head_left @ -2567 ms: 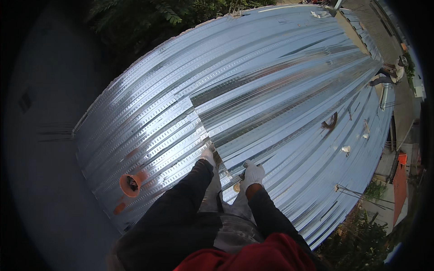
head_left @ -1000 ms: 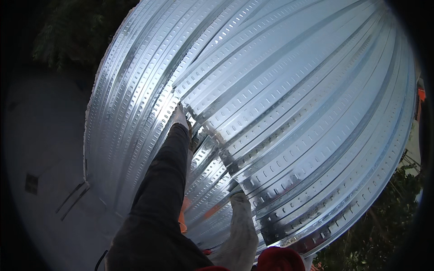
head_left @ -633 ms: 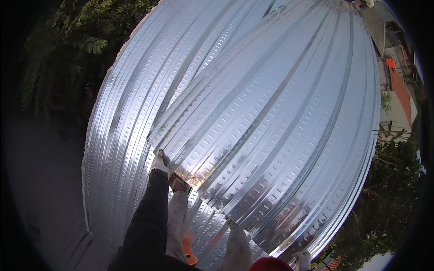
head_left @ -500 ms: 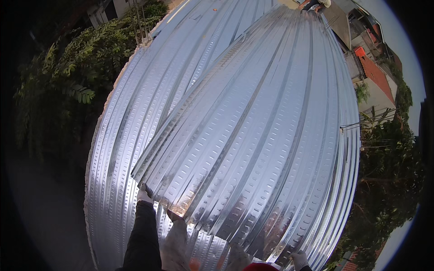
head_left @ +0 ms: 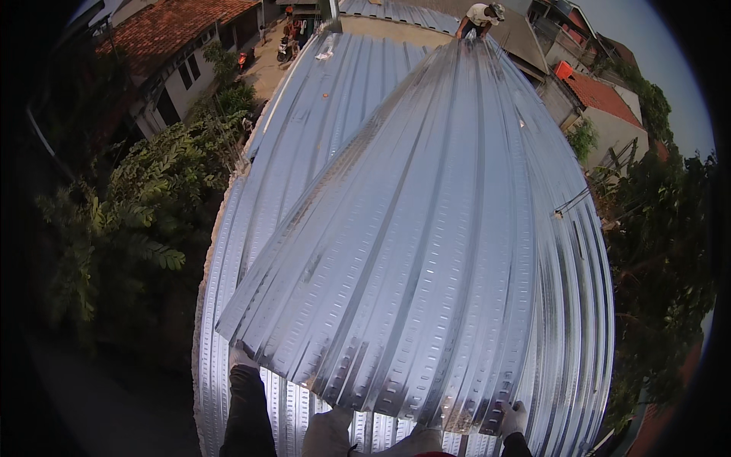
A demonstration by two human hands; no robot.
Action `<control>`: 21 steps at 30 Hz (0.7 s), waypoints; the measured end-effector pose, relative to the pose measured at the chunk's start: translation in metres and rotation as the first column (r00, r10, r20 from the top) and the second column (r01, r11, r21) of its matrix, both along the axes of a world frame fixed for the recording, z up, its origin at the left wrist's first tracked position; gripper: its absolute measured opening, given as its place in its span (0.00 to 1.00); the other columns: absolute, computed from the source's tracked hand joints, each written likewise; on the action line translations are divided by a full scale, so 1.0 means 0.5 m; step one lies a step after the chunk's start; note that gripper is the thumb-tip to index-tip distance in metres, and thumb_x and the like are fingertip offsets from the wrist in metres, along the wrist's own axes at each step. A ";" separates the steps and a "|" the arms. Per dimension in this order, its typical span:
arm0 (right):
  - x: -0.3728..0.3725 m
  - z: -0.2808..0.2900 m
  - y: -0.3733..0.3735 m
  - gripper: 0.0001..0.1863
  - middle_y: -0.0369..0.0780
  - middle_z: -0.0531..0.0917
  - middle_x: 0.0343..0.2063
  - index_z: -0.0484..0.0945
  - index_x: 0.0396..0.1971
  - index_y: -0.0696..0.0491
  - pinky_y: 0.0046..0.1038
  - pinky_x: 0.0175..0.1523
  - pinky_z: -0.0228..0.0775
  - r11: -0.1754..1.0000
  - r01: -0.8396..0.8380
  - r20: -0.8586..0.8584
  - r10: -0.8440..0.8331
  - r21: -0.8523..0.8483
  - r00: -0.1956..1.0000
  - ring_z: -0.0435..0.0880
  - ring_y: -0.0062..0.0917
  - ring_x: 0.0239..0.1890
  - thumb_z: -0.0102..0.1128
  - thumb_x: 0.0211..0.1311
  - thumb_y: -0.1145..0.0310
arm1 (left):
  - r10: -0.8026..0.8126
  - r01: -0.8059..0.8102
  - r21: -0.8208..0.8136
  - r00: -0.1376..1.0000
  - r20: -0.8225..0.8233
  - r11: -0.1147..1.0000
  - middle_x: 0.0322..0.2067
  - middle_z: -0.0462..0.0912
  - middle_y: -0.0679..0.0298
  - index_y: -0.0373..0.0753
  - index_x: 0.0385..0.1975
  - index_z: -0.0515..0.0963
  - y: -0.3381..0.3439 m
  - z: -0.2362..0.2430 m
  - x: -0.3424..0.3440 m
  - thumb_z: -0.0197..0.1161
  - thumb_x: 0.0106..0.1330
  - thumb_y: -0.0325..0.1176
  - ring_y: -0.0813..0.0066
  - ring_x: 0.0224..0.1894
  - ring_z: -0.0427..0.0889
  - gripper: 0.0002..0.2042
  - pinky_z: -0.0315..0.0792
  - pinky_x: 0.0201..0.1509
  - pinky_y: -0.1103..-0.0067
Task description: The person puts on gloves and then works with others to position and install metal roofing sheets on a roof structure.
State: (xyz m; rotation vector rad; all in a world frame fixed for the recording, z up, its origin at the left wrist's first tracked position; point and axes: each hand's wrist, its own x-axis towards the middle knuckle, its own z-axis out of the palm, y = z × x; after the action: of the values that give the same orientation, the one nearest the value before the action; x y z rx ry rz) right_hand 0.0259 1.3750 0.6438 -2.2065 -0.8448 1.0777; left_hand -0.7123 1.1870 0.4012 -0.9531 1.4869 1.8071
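Note:
A long, shiny corrugated metal sheet (head_left: 381, 251) slants across the roof, its near edge raised in front of me. My left hand (head_left: 242, 356), in a pale glove, is closed on its near left corner. At its near right corner my right hand (head_left: 515, 419), also gloved, is closed on the edge. The sheet partly hides the fingers of both hands. Under it lie similar ribbed metal sheets (head_left: 221, 259). At the far end a person in a cap and light shirt (head_left: 480, 17) bends over the same sheet, hands at its end.
A rough roof edge (head_left: 204, 305) runs along the left, with leafy trees (head_left: 160, 175) below. Rods (head_left: 571, 204) stick out at the right edge, near more trees (head_left: 662, 266). Tiled houses (head_left: 183, 38) stand beyond. My own legs (head_left: 329, 433) show at the bottom.
The view has tipped up, bringing the far person, houses and yard further into sight. Both hands still grip the sheet, whose near edge now shows more fully.

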 end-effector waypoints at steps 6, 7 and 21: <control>-0.043 0.116 -0.037 0.13 0.31 0.75 0.22 0.69 0.26 0.52 0.26 0.19 0.62 0.996 0.071 -0.081 -0.066 0.059 0.995 0.74 0.19 0.16 0.66 0.65 0.71 | -0.051 0.050 -0.017 0.998 -0.040 0.999 0.30 0.80 0.77 0.49 0.36 0.83 0.037 0.154 -0.067 0.66 0.71 0.42 0.78 0.35 0.78 0.06 0.75 0.45 0.63; -0.027 0.108 -0.039 0.13 0.30 0.75 0.21 0.69 0.26 0.51 0.25 0.19 0.63 0.995 0.053 -0.087 -0.046 0.087 0.995 0.75 0.18 0.17 0.66 0.66 0.72 | -0.100 0.092 -0.077 0.989 -0.105 0.993 0.31 0.81 0.77 0.48 0.36 0.83 0.026 0.150 -0.100 0.64 0.72 0.40 0.81 0.35 0.78 0.06 0.74 0.47 0.68; -0.106 0.162 -0.041 0.11 0.30 0.75 0.24 0.75 0.32 0.50 0.24 0.25 0.66 0.993 0.058 -0.185 -0.038 0.103 0.982 0.72 0.17 0.21 0.69 0.68 0.62 | -0.798 0.520 -0.615 0.484 -0.359 0.593 0.41 0.84 0.64 0.40 0.50 0.80 0.019 0.238 -0.312 0.63 0.70 0.41 0.72 0.45 0.81 0.15 0.74 0.50 0.77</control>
State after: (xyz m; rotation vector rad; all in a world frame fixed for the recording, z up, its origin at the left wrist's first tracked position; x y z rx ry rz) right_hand -0.0271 1.3546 0.7246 -1.9939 -0.7481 1.1630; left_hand -0.8683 1.1965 0.5202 0.1982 2.3096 1.1921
